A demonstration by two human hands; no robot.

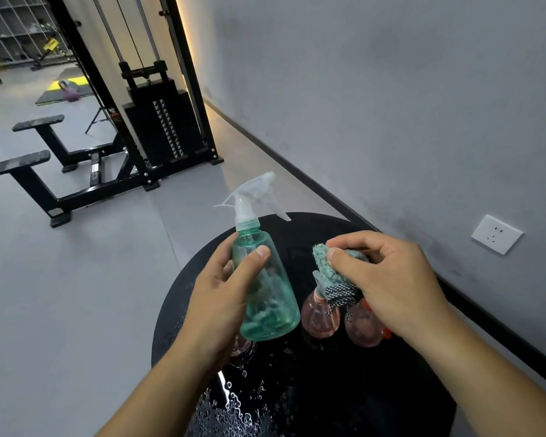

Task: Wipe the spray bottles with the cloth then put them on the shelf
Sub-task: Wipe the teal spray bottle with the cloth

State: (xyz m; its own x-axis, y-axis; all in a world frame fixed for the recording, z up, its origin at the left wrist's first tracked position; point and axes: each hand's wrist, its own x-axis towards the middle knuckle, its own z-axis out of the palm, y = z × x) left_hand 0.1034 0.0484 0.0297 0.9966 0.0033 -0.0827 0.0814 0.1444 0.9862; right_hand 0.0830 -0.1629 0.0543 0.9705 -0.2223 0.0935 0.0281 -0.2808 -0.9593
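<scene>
Two empty-looking pink bottles on table

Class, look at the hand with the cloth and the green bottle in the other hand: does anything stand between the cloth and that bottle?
Nothing visible does. The right hand grips the cloth beside the green bottle, which the left hand holds above the table. Only open air separates them; the pink bottles stand lower, on the table.

A gym: beyond the hands stands a black cable machine with its weight stack, padded benches to their left, a kettlebell on a far mat.
</scene>
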